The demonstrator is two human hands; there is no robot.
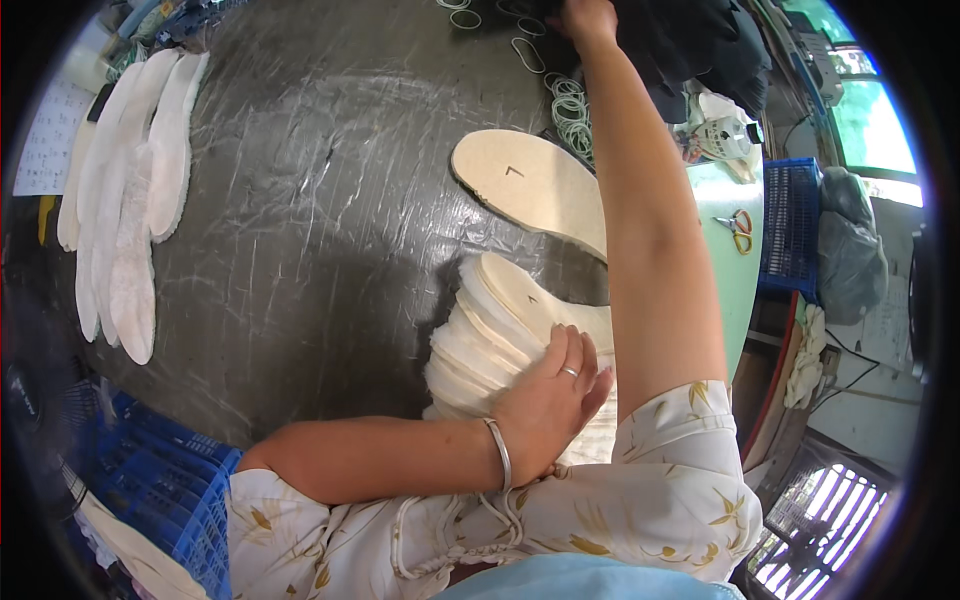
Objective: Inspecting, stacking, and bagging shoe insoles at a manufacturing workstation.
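My left hand [556, 396], with a ring and a silver bangle, lies on a fanned stack of cream fleece-edged insoles [478, 345] close to my body. Its fingers are stretched over the top insole; the underside of the hand is hidden. Beyond the stack, a single cream insole [530, 180] with a dark mark lies flat, partly covered by my right forearm. At the far edge my right hand [590, 18] reaches to dark material [665, 40] near some pale elastic bands [570, 115]. The picture's rim cuts off part of that hand, and what its fingers hold cannot be made out.
Several white fleece insoles [130, 200] lie on the dark table [300, 250] at the left. Orange-handled scissors [738, 230] rest on a pale green surface [715, 195] at right, beside a blue crate [788, 225]. More blue crates [165, 480] stand at the lower left.
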